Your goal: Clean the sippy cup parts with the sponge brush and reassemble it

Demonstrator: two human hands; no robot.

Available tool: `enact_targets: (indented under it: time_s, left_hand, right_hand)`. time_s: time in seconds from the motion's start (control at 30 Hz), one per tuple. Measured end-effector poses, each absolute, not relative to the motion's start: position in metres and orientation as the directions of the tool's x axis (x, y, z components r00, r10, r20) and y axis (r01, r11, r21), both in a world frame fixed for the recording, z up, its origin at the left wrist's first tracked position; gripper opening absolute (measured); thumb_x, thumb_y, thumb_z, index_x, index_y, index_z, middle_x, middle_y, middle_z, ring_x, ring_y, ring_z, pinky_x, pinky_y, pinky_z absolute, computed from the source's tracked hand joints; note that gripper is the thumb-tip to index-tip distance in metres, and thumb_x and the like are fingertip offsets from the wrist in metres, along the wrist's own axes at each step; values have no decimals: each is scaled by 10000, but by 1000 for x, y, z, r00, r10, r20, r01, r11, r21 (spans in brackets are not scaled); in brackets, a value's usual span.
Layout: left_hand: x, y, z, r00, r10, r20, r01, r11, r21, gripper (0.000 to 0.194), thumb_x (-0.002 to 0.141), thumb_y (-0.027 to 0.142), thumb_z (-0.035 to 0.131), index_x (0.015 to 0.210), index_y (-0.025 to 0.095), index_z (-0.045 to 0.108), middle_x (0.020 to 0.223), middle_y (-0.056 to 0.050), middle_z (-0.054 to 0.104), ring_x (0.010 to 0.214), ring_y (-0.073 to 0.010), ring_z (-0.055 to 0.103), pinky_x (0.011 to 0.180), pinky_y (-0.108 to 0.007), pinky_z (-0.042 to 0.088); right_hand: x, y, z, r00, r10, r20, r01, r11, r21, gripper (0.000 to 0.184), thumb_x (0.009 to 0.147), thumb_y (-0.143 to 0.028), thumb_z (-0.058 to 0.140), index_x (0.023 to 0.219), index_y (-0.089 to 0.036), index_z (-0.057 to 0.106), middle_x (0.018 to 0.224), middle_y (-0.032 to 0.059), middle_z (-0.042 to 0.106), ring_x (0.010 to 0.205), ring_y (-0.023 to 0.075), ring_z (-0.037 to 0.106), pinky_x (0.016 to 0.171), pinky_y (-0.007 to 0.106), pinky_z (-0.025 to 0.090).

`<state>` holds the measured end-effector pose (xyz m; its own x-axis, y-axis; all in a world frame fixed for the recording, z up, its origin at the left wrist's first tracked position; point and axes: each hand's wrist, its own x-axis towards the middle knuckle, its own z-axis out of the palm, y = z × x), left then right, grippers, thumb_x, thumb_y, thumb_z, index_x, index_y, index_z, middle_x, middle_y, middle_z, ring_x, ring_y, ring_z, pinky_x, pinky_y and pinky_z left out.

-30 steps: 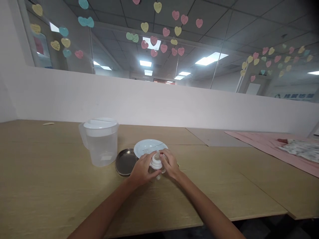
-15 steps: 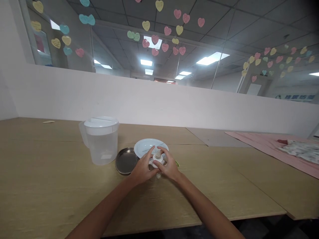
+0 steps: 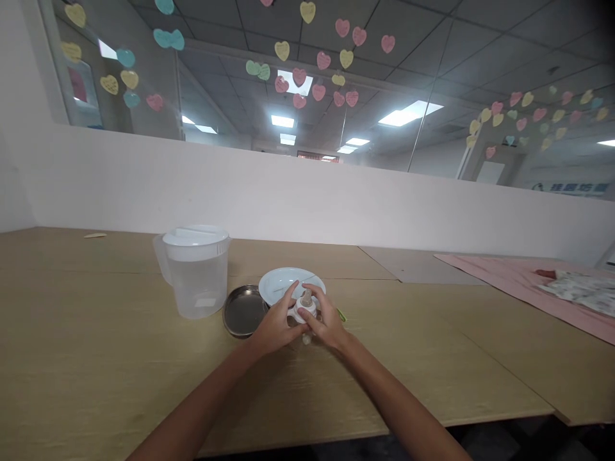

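Both hands are around a baby bottle (image 3: pixel 305 311) with a white collar and a translucent teat on top. My left hand (image 3: pixel 276 326) wraps its left side, fingers curled round it. My right hand (image 3: pixel 329 320) holds the white collar from the right, thumb pressed on its near side. The lower part of the bottle is mostly hidden by the hands. A small clear round piece (image 3: pixel 306 339) shows just below the fingers; I cannot tell whether it belongs to the bottle. Behind the hands sits a white plate (image 3: pixel 273 282), partly covered by them.
A metal dish (image 3: pixel 244 312) lies left of the hands. Farther left stands a lidded plastic pitcher (image 3: pixel 199 282) of clear liquid. A green-tipped item (image 3: pixel 342 315) peeks out beside the right hand. A pink cloth (image 3: pixel 504 278) covers the table's right end, and a white wall (image 3: pixel 307 198) rises behind.
The teat now stands more upright and shows more clearly above the collar. Both hands keep nearly the same grip and place.
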<state>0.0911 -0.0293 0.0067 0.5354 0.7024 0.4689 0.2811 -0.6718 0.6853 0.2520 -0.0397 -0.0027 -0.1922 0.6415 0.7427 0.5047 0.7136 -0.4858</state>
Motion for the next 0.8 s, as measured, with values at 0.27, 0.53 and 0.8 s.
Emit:
enact_targets:
  time_s: [0.27,0.53,0.8]
  left_hand:
    - [90,-35,17,603,676,423,245,-662,708,852,744,425,583,1405,199,94,1264,-94,507,1102,-231,505,936,-337,363]
    - [85,-29,16,642,639,424,206,-677,707,779,721,431,609,1365,204,236,1365,-92,391,1225,-238,387,993,-341,324]
    - [88,-31,15,598,697,396,270,-640,719,926,720,447,609,1408,207,39,1347,-134,407,1178,-260,442,959,-375,341]
  right_hand:
    - [253,-38,-4,-240,637,733,480,734,-481,456,817,-362,492,1236,-201,412,1107,72,571,972,200,550,836,322,436]
    - [254,-39,0,-270,676,685,312,735,-602,421,815,-386,490,1202,-224,451,1124,50,573,984,200,552,852,310,435]
    - [257,-37,6,-292,700,652,170,709,-685,663,802,-463,492,1366,-257,209,1211,57,520,1119,233,471,978,402,327]
